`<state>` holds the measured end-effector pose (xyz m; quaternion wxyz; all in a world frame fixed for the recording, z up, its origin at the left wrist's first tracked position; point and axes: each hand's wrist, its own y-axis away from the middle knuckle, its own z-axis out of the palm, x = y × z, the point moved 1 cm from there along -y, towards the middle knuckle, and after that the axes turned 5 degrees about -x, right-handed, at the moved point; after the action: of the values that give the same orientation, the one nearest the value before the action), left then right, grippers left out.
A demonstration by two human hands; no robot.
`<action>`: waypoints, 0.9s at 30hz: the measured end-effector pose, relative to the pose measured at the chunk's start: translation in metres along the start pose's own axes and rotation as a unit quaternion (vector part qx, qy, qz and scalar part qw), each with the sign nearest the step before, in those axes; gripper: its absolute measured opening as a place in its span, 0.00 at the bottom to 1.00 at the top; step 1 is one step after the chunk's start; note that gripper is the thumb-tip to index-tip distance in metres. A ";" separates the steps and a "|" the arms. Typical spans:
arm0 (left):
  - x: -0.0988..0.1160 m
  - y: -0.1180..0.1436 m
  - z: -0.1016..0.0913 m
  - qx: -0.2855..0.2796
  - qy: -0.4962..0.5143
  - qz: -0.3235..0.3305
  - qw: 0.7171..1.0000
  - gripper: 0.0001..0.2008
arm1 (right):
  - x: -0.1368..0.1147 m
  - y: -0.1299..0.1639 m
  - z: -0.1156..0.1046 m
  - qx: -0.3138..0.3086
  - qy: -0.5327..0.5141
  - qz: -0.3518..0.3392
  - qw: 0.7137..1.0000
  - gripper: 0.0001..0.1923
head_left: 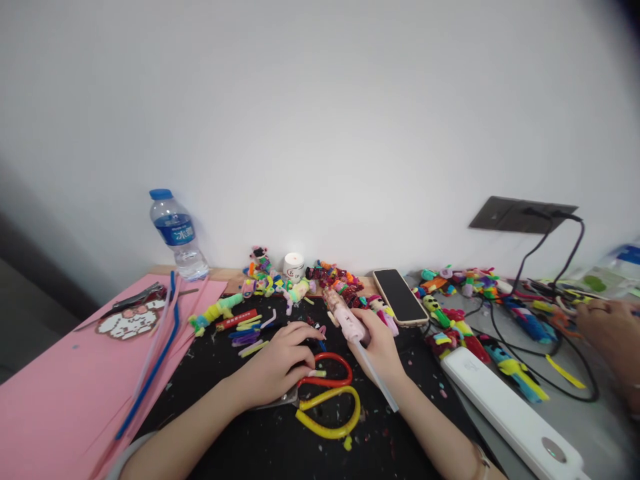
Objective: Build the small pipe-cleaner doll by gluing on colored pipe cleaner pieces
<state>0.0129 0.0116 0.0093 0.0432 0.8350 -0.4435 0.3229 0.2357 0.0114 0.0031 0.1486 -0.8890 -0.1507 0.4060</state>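
Observation:
My right hand is wrapped around a pink hot glue gun, its nozzle end pointing away and a translucent glue stick jutting from its rear. Low over the black mat, my left hand has curled fingers. A short pale-yellow pipe cleaner piece shows at its thumb tip, apparently pinched there. Scissors with one red handle loop and one yellow loop lie by that hand, which partly hides the blades. Cut pipe cleaner pieces are grouped beyond my left wrist.
Pink sheets on the left carry dark-handled scissors and blue pipe cleaners. A water bottle, white cup and phone stand or lie near the wall. A white power bank-like device, cables and another person's hand are right.

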 end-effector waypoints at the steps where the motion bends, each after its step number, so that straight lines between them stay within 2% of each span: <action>1: -0.001 -0.001 0.000 0.008 0.010 -0.003 1.000 0.07 | 0.000 0.000 0.000 0.001 0.000 0.001 1.000 0.12; 8: -0.009 -0.004 -0.001 0.119 0.049 -0.053 0.990 0.06 | 0.001 0.000 -0.001 -0.001 -0.001 -0.003 1.000 0.13; 11: -0.013 -0.005 -0.003 0.143 0.030 -0.063 0.987 0.07 | 0.001 0.000 0.000 -0.003 0.001 0.001 1.000 0.13; 20: -0.025 -0.002 -0.004 0.158 -0.048 -0.124 0.978 0.06 | 0.005 0.001 0.002 -0.001 -0.002 -0.003 1.000 0.12; 27: -0.024 -0.003 -0.004 0.136 -0.064 -0.107 0.983 0.06 | 0.002 0.000 0.000 0.003 0.002 -0.004 1.000 0.12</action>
<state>0.0037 0.0319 -0.0011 -0.0651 0.8946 -0.3051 0.3200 0.2369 0.0123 0.0021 0.1527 -0.8888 -0.1526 0.4043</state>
